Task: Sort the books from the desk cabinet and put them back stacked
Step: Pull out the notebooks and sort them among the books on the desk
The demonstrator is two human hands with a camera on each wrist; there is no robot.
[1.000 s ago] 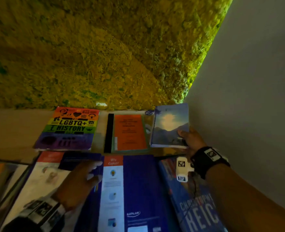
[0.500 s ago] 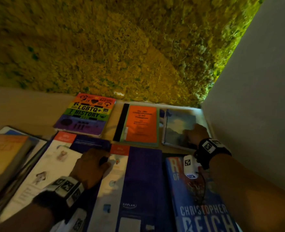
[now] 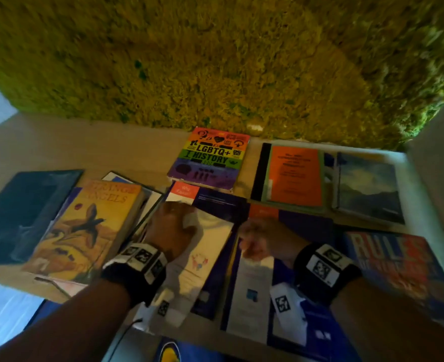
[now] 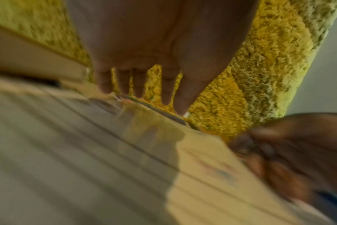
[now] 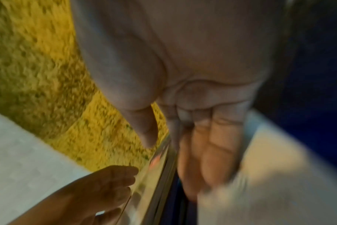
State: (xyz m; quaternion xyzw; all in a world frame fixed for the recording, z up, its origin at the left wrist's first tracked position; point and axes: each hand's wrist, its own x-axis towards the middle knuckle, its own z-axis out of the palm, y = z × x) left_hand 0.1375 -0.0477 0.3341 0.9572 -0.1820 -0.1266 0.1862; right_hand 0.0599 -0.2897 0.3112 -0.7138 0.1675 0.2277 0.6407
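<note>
Leaving the landscape book (image 3: 367, 186), the right hand (image 3: 265, 241) now seemingly pinches the purple book (image 3: 252, 283).

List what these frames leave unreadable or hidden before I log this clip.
- Right hand: motion-blurred in head view; right wrist view is smeared too, so its grip cannot be told.
- Orange booklet: title print too small and blurred in head view.
- Blue RULES book: lower title blurred, right wrist covers its corner.
- White booklet: cover partly hidden under the left hand; left wrist view streaked by motion.
</note>
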